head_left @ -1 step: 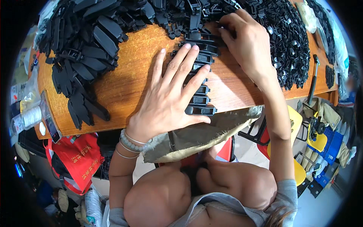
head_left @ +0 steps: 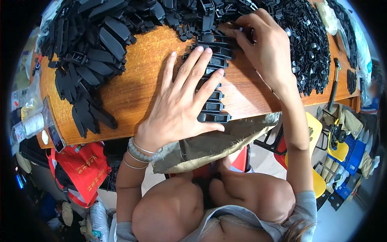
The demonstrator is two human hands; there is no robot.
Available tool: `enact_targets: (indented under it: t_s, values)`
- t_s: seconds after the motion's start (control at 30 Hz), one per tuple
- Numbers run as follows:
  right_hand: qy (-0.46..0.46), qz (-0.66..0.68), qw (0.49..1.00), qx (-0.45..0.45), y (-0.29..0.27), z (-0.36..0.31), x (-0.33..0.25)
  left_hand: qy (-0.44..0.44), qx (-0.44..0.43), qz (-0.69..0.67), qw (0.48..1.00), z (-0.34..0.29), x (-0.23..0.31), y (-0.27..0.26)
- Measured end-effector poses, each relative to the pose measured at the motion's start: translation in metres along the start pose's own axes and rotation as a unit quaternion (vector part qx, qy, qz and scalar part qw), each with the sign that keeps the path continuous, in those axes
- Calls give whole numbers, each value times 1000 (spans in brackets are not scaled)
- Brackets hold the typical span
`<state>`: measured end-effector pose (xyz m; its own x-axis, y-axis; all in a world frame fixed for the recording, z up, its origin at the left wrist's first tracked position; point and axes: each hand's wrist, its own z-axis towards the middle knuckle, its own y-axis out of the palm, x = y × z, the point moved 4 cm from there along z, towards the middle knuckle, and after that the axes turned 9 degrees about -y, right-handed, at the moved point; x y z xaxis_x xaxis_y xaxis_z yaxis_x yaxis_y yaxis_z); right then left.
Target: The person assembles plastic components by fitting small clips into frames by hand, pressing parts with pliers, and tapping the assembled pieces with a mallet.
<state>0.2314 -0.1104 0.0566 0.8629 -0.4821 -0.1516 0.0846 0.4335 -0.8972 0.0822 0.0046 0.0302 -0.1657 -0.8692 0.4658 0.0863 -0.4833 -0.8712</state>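
A column of black plastic pieces (head_left: 213, 106), shaped like buckles or clips, lies side by side on the wooden table (head_left: 139, 76), running from its near edge toward the back. My left hand (head_left: 175, 101) is spread across it, several fingertips resting on the pieces and the thumb by the nearest ones. At the far end of the column my right hand (head_left: 269, 50) is bent, with thumb and fingers pinched together. Whatever sits between those fingers is too small and hidden to name.
Long black plastic parts (head_left: 113, 43) are heaped at the left and back. Small black parts with metallic bits (head_left: 312, 54) fill the right. A black-handled tool (head_left: 334, 86) lies at the right edge. Cloth (head_left: 209, 155) hangs at the near edge, and a red bag (head_left: 82, 171) sits below left.
My right hand has shifted slightly to the right, its fingers still pinched. My left hand and the column of pieces stay where they were.
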Motion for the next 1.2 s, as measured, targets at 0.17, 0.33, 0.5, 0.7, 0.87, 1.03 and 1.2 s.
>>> enact_targets:
  t_s: [0.17, 0.33, 0.5, 0.7, 0.87, 1.03, 1.2]
  values:
    - [-38, 184, 982, 19, -8, -14, -21, -3, -1, -1, 1000, -1, -3, 2]
    - [-49, 179, 981, 49, -3, -17, -15, 2, 6, 1, 1000, 0, -2, 1]
    - [-108, 147, 982, 57, 0, -16, -16, 2, -4, -4, 1000, 0, -1, 1]
    - [-105, 171, 978, 53, 1, -13, -14, 2, -8, 1, 1000, -1, -1, -1]
    - [-91, 165, 980, 66, 1, -14, -11, 4, -3, 1, 1000, 1, -1, 0]
    - [-102, 144, 983, 56, 5, -15, -11, 4, -2, -1, 1000, 0, -1, 0]
    - [-146, 82, 984, 67, 6, -17, -14, 2, -6, 7, 1000, 1, 0, -1]
